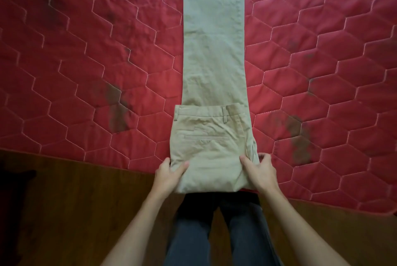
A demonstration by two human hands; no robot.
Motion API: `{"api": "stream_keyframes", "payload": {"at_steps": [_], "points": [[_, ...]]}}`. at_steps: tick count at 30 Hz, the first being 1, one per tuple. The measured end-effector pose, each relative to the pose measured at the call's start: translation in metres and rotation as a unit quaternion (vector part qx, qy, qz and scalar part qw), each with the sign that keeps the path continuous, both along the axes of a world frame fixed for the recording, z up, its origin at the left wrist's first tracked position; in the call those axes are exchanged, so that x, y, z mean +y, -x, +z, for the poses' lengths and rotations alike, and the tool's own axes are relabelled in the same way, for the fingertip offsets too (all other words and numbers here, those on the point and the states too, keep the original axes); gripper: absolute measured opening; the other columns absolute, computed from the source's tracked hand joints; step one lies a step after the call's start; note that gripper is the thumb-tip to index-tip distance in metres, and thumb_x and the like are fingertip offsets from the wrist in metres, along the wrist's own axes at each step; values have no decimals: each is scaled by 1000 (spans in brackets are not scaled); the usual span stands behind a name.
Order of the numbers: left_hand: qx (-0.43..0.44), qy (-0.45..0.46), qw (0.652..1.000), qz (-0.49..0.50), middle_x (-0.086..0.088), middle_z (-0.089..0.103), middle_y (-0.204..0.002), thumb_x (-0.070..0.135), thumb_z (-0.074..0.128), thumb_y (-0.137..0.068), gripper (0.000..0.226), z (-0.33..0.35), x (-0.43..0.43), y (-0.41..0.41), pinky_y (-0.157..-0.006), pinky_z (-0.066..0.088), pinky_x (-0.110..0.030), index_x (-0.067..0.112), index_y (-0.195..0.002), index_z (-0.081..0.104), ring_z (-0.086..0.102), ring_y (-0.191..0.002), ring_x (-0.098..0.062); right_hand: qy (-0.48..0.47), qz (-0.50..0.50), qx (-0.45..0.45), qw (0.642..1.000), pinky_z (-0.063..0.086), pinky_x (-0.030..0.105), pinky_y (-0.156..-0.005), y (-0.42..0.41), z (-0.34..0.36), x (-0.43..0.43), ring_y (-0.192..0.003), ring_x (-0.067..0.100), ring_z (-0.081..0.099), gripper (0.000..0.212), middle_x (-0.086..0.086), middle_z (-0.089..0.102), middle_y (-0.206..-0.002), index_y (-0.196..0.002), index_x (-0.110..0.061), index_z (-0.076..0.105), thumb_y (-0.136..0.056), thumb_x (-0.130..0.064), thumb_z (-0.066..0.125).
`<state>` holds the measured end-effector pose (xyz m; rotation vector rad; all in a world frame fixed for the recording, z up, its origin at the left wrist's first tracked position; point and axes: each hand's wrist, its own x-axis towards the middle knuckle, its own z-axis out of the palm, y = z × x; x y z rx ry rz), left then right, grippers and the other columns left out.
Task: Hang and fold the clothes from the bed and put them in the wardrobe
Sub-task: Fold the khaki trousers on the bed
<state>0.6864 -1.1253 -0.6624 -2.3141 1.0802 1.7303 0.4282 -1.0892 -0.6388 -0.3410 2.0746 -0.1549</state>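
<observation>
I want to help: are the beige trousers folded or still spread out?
Partly folded. The beige trousers lie leg on leg, waist end turned over onto them; the legs stretch across the red quilt.

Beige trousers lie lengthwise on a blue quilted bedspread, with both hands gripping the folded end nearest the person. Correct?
Not quite: the head view shows the bedspread is red, not blue. The beige trousers do lie lengthwise on it, left hand and right hand gripping the near folded end.

You can read no words, numbers or labels here: none on the beige trousers (214, 61) that run from 6 o'clock up to 12 o'clock, and none on the red quilt (86, 51) around them.
</observation>
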Motion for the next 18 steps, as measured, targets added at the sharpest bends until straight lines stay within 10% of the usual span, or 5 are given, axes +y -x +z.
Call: {"api": "stream_keyframes", "payload": {"at_steps": [4,7,11,14,18], "points": [[28,-28,999,1,-1,59,-130,32,78,-82,75,29,0,-7,-98,46,-35,14,-143,38,58,-117,-20,-37,24,-58,997,39,37,-99,11,34,10,-127,30,51,74,11,51,-144,-146,-16,37,-84,-39,70],[107,-34,994,-5,7,51,-139,30,70,-90,83,58,-28,-8,-102,47,-33,30,-156,18,58,-121,-12,0,21,-119,993,40,31,-92,27,68,-5,-106,14,56,82,7,55,-135,-153,-21,28,-86,-32,73],[151,27,988,-33,-8,71,-111,29,59,-98,27,93,-106,9,-68,49,-21,26,-124,66,65,-78,-6,100,49,-153,982,42,21,-86,50,99,-48,-105,-1,54,60,-13,58,-127,-140,-42,48,-84,-52,69],[124,46,991,21,-17,70,-65,50,41,-101,60,104,-165,30,-54,44,-28,3,-82,74,62,-50,-21,144,-7,-215,966,50,20,-68,66,105,-96,-84,0,64,47,-10,69,-111,-117,-35,69,-80,-64,63],[99,109,986,78,-13,67,-59,79,16,-85,89,82,-218,44,-54,47,-28,8,-68,68,58,-50,-22,210,-56,-292,931,49,23,-59,84,87,-158,-65,10,57,82,-3,65,-78,-113,-19,67,-52,-72,83]]}}
